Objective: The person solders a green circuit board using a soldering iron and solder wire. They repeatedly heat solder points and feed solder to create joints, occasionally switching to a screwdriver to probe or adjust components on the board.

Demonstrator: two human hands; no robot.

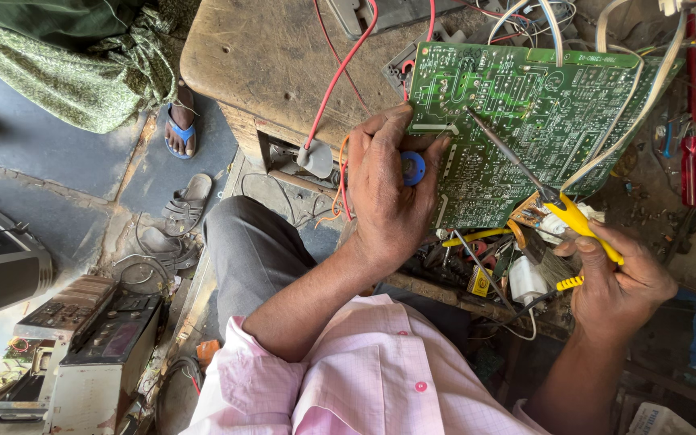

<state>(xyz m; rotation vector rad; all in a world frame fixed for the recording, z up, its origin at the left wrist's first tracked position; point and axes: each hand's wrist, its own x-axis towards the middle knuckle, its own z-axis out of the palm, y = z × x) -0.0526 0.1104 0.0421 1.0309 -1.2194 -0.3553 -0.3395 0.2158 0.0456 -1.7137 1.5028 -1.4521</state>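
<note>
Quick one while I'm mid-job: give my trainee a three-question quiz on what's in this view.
1. True or false: the right hand holds a yellow-handled soldering iron with its tip on the green circuit board.
2. What does the left hand grip beside the board's edge?
A. a blue round object
B. a red screwdriver
C. a sandal
3. Fill in: a ___ wire runs across the wooden bench toward the left hand.

Key: 1 true; 2 A, the blue round object; 3 red, the red wire.
</note>
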